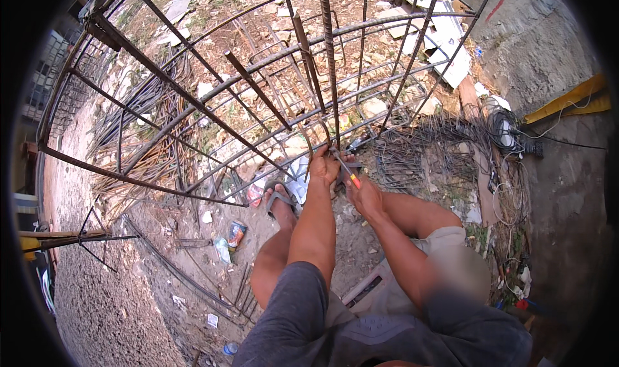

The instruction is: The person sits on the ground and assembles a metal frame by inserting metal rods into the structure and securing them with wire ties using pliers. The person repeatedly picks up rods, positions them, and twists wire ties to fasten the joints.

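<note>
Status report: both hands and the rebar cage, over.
Left hand gripping a bar joint on the rebar cage. Right hand holding an orange-handled hook tool at the same joint. Loose tie wire bundle on the ground alongside, hands unobstructed.

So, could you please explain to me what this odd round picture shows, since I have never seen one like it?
There is no machine here. The picture comes from a wide camera worn on a person's head, looking down at their own two arms, so straight lines bend near the rim. The person sits or crouches on bare, littered ground with knees bent and a sandal on one foot. In front of them stands a rebar cage of long rusty bars and curved rings. The left hand grips the cage where bars cross. The right hand holds a thin tool with an orange handle, its tip at that same crossing. To the right lie loose wire bundles, and more bars lie behind the cage.
</note>
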